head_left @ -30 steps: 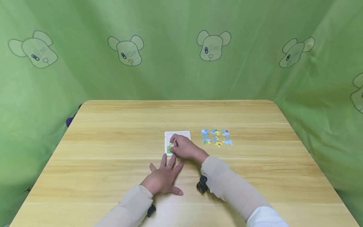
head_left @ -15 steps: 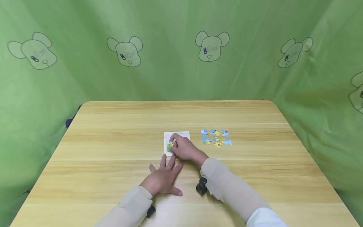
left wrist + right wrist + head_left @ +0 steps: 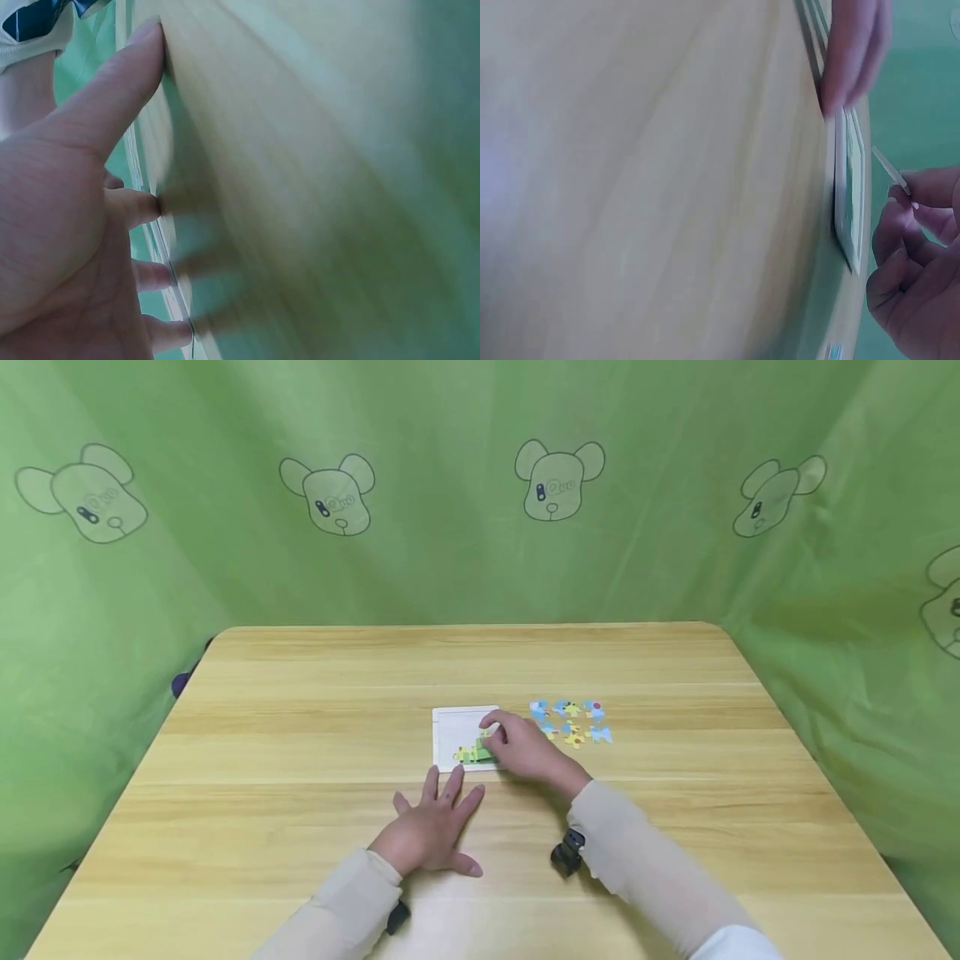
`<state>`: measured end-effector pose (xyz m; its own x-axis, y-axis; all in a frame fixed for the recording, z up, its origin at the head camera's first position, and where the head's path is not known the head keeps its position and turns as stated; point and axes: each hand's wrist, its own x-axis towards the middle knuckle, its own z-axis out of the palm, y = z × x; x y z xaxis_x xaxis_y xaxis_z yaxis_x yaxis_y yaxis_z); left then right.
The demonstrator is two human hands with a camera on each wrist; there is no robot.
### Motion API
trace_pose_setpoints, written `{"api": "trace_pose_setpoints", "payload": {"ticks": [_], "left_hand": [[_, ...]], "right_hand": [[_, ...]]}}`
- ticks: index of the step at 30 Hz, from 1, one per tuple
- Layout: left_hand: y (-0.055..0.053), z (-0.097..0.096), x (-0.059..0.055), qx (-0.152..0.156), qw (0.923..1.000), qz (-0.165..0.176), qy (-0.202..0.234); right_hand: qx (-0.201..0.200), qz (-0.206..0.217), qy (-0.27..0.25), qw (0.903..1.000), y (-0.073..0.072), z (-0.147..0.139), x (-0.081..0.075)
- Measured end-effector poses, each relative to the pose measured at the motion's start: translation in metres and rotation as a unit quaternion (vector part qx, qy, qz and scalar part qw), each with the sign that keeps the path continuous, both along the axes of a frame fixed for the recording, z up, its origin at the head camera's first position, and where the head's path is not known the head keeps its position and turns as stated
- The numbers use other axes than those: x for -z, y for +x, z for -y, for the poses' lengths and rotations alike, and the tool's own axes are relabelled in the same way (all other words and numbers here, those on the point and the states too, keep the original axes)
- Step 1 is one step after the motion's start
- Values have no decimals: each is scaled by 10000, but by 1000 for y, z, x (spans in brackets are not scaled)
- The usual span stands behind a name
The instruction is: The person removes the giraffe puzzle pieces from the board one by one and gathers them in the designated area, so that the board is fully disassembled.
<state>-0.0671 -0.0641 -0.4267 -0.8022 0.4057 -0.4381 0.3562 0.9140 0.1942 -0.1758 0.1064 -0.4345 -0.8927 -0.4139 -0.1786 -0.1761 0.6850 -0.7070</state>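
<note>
My right hand (image 3: 525,747) pinches a thin green and yellow jigsaw piece (image 3: 889,166) between thumb and fingers, raised above the puzzle tray (image 3: 841,191) in the right wrist view. From the head view it hangs over the right part of the white puzzle tray (image 3: 459,727). A few green and yellow pieces (image 3: 465,756) lie along the tray's near side, partly hidden behind the held piece and the hand. My left hand (image 3: 433,833) is spread, palm down, with its fingertips at the tray's near edge. In its wrist view, the left hand (image 3: 67,210) has its fingers apart.
Several loose blue and yellow jigsaw pieces (image 3: 576,737) lie in two rows to the right of the tray, some partly hidden by my right hand. The wooden table (image 3: 300,710) is bordered by a green curtain (image 3: 450,568) at the back and sides.
My right hand has moved from the tray's left side to its right with the jigsaw piece, uncovering the tray's left part. My left hand stays in place.
</note>
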Motion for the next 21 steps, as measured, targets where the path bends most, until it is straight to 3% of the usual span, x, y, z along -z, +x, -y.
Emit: {"api": "trace_pose_setpoints", "payload": {"ticks": [10,21], "left_hand": [[0,0,0,-10,9999,8,105],[1,0,-1,-57,9999,73,127]], "right_hand": [[358,-62,129,9993,3,-40,4],[425,-214,217,9986,8,-69,9]]}}
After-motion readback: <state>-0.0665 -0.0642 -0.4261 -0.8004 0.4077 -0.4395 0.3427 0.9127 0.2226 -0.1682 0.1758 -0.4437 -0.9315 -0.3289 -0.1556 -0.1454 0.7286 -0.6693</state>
